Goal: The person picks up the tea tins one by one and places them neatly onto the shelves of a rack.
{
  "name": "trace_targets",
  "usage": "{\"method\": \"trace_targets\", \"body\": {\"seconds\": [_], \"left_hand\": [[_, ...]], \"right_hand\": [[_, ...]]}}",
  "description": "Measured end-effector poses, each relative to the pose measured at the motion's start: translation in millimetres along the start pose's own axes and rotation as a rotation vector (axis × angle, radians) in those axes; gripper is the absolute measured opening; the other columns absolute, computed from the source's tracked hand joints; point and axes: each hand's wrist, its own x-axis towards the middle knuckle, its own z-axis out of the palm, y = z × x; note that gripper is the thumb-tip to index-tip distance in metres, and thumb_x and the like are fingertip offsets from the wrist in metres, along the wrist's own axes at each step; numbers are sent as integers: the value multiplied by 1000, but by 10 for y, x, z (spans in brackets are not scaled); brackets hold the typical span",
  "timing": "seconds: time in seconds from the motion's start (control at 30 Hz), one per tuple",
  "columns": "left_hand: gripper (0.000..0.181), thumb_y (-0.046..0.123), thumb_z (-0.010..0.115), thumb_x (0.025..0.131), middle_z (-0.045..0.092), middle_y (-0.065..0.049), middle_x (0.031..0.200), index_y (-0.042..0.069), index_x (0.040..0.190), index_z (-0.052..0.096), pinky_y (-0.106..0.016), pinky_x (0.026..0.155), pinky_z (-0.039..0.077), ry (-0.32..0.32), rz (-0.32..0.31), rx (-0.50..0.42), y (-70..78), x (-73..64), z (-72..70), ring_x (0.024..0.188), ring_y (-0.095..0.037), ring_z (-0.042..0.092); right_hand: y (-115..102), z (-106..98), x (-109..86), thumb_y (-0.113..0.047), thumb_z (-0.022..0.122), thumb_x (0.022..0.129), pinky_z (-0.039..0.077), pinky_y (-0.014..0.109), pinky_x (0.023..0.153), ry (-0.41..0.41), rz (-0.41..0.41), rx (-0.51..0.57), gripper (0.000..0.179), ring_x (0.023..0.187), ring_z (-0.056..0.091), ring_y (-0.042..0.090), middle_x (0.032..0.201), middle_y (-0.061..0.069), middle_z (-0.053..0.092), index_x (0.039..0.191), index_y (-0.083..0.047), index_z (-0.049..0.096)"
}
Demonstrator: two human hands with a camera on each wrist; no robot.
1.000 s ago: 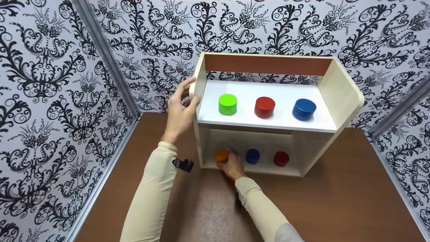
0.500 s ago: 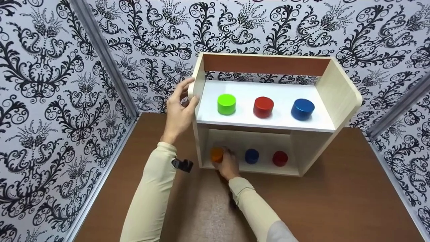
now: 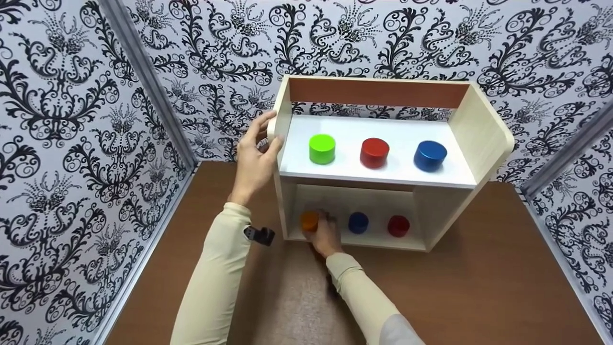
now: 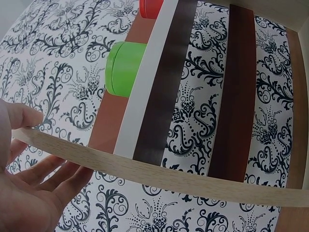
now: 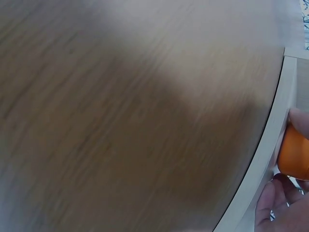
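Observation:
A small wooden two-tier shelf (image 3: 373, 180) stands on the brown table. My left hand (image 3: 254, 160) grips the front edge of its left side panel (image 4: 169, 178); in the left wrist view the thumb is on one side and the fingers on the other. On the lower tier, at the left, my right hand (image 3: 324, 235) holds an orange round container (image 3: 309, 221) from its right side. The right wrist view shows the thumb and fingers about the orange container (image 5: 294, 153), just behind the shelf's front edge. To the right of that hand sit a blue container (image 3: 358, 223) and a red container (image 3: 398, 225).
On the white upper tier stand a green container (image 3: 322, 149), a red container (image 3: 374, 153) and a blue container (image 3: 430, 155) in a row. Patterned walls (image 3: 383, 38) rise behind and at both sides. The brown table (image 3: 503, 287) extends in front of the shelf.
My right hand has shifted the orange container a little to the left along the lower tier, mostly in the first half second. The left hand keeps its grip on the side panel.

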Motion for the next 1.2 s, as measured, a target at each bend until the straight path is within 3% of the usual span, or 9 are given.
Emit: {"method": "trace_targets", "body": {"seconds": [0.17, 0.33, 0.47, 0.63, 0.73, 1.0, 1.1, 1.2], "left_hand": [[46, -5, 61, 92, 63, -26, 128, 1, 138, 56, -40, 96, 59, -2, 7, -16, -3, 0, 11, 113, -32, 63], [47, -4, 61, 93, 63, -25, 128, 1, 139, 55, -40, 96, 59, -8, 1, -10, -5, 7, 10, 113, -31, 62], [46, -5, 61, 93, 63, -24, 128, 1, 138, 56, -40, 96, 59, -5, 5, -4, -4, 12, 0, 113, -33, 62], [46, -5, 60, 94, 64, -23, 127, 1, 139, 56, -39, 96, 59, -8, 3, -1, -19, 5, 0, 112, -32, 62], [46, -5, 60, 94, 64, -23, 127, 2, 139, 55, -37, 95, 60, -6, 4, 4, -20, -2, -1, 112, -30, 62], [46, -3, 60, 95, 63, -25, 128, 2, 140, 54, -38, 95, 59, -16, 2, 8, -1, -7, 0, 112, -30, 62], [47, -3, 60, 95, 62, -23, 129, 3, 140, 54, -38, 95, 59, -19, -4, 6, 10, -6, -2, 112, -30, 62], [47, -3, 60, 95, 62, -22, 130, 3, 141, 54, -37, 95, 59, -18, -3, 11, 18, -4, -1, 113, -29, 62]], "right_hand": [[37, -31, 0, -20, 88, 76, 57, 56, 91, -28, 5, 20, 74, 111, 57, 48, 120, 29, 59, 133, 11, 52], [9, -213, 2, -19, 87, 78, 53, 56, 99, -156, 66, 100, 84, 121, 53, 47, 136, 31, 50, 145, 7, 43], [18, -383, -8, -19, 87, 79, 53, 55, 100, -198, 28, 131, 85, 122, 54, 46, 141, 32, 47, 147, 4, 41], [33, -612, -62, -19, 86, 81, 51, 55, 102, -164, -117, 137, 74, 123, 54, 45, 137, 28, 53, 141, 4, 48], [16, -784, -140, -22, 85, 84, 48, 59, 105, -161, -154, 130, 72, 127, 51, 46, 138, 27, 53, 141, 3, 48], [11, -1280, -413, -29, 83, 86, 54, 54, 98, -158, -148, 146, 71, 119, 57, 38, 131, 17, 59, 144, -5, 49], [81, -1431, -513, -31, 83, 86, 58, 50, 92, -150, -129, 157, 72, 114, 59, 32, 127, 12, 62, 144, -5, 49], [189, -1568, -605, -34, 82, 86, 56, 52, 94, -140, -119, 137, 73, 117, 59, 29, 129, 10, 62, 145, -6, 49]]}}
